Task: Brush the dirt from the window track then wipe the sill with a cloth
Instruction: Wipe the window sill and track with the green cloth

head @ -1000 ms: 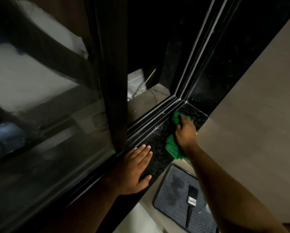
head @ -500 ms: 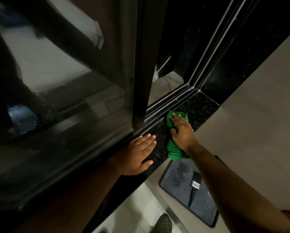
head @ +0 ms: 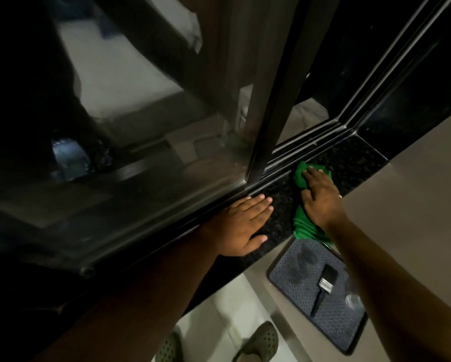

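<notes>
A green cloth lies on the black speckled sill, and my right hand presses flat on it with the fingers toward the window track. The cloth's near end bunches at the sill's front edge under my wrist. My left hand rests flat on the sill to the left, palm down, fingers together, holding nothing. A black paintbrush with a metal ferrule lies on a dark dotted mat below the sill.
The sliding window's dark frame stands upright just left of the cloth, with the glass pane filling the left. A beige wall runs along the right. Pale floor tiles and two grey clogs are at the bottom.
My right hand slid the cloth along the sill away from the far corner toward the window frame and my left hand. The left hand stayed flat on the sill.
</notes>
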A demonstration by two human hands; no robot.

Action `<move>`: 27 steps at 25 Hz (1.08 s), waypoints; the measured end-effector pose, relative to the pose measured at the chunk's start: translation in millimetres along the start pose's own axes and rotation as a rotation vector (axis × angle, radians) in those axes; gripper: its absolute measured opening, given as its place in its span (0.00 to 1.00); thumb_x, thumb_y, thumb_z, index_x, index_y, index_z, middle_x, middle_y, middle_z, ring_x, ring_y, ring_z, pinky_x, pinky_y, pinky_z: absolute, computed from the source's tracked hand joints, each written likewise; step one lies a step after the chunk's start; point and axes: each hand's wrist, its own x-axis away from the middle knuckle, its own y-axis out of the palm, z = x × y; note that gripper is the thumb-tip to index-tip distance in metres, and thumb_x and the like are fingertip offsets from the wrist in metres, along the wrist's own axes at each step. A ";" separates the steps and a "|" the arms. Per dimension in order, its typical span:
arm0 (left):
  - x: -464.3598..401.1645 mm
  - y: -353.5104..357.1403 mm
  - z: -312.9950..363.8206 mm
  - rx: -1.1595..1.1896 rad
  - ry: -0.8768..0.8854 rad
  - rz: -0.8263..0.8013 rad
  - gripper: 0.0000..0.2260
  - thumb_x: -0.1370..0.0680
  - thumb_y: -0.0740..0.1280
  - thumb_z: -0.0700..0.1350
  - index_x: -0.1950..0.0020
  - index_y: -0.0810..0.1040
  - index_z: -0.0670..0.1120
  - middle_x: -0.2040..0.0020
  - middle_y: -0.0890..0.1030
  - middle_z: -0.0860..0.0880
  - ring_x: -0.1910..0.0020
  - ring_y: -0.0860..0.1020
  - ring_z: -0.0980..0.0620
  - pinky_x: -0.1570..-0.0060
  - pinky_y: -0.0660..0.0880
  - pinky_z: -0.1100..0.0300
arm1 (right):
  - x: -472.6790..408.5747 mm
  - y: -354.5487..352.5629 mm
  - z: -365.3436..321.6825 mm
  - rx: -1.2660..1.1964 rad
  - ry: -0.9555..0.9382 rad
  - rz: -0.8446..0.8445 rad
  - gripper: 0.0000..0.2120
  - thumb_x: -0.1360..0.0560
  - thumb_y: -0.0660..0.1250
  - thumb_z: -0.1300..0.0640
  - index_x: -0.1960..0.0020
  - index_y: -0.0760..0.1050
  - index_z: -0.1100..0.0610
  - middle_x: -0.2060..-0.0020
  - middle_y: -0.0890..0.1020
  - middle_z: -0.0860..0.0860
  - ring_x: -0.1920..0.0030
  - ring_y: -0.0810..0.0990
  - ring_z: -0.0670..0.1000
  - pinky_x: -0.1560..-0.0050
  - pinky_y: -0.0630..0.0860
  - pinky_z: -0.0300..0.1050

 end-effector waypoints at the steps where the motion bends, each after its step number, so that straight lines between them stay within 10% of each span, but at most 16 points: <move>1: 4.2 2.0 0.1 -0.001 -0.009 0.019 0.27 0.21 0.67 0.51 0.27 0.70 0.38 0.25 0.68 0.39 0.24 0.64 0.42 0.27 0.63 0.47 | -9.9 -3.8 2.3 0.026 0.091 0.009 0.26 0.23 0.55 0.53 0.27 0.64 0.63 0.26 0.63 0.62 0.25 0.59 0.61 0.25 0.55 0.56; 4: 14.6 7.1 -0.2 -0.015 -0.030 0.071 0.26 0.22 0.68 0.51 0.29 0.72 0.37 0.27 0.70 0.39 0.26 0.67 0.42 0.28 0.65 0.47 | -19.4 3.7 -21.5 0.076 0.230 0.055 0.27 0.22 0.55 0.51 0.26 0.62 0.61 0.25 0.62 0.60 0.25 0.58 0.62 0.24 0.53 0.56; 9: 17.2 0.5 2.2 -0.009 -0.041 0.084 0.25 0.22 0.69 0.49 0.29 0.73 0.37 0.27 0.71 0.39 0.26 0.67 0.41 0.29 0.67 0.45 | 29.3 10.7 -27.7 -0.002 -0.143 -0.038 0.29 0.29 0.54 0.53 0.29 0.68 0.60 0.27 0.68 0.59 0.26 0.62 0.59 0.25 0.57 0.55; 14: 21.9 2.9 3.2 -0.046 -0.052 0.059 0.25 0.21 0.66 0.50 0.28 0.72 0.38 0.26 0.70 0.40 0.25 0.65 0.43 0.29 0.66 0.46 | -7.9 8.5 -31.9 0.050 0.227 0.035 0.28 0.22 0.54 0.49 0.25 0.61 0.58 0.24 0.60 0.58 0.23 0.55 0.59 0.24 0.49 0.55; 20: 21.6 1.0 3.9 -0.042 -0.063 0.040 0.25 0.20 0.63 0.51 0.28 0.71 0.38 0.25 0.69 0.40 0.24 0.64 0.43 0.28 0.65 0.46 | 37.6 7.0 -17.5 -0.052 -0.159 -0.046 0.30 0.27 0.50 0.47 0.28 0.66 0.56 0.25 0.64 0.57 0.24 0.58 0.58 0.24 0.51 0.53; 27: 16.1 -3.0 5.8 -0.066 -0.080 -0.034 0.26 0.19 0.61 0.50 0.25 0.67 0.37 0.23 0.64 0.39 0.22 0.60 0.42 0.25 0.60 0.47 | 17.5 28.7 -47.5 0.028 0.216 0.051 0.30 0.24 0.49 0.46 0.24 0.55 0.56 0.22 0.55 0.56 0.22 0.50 0.57 0.25 0.45 0.58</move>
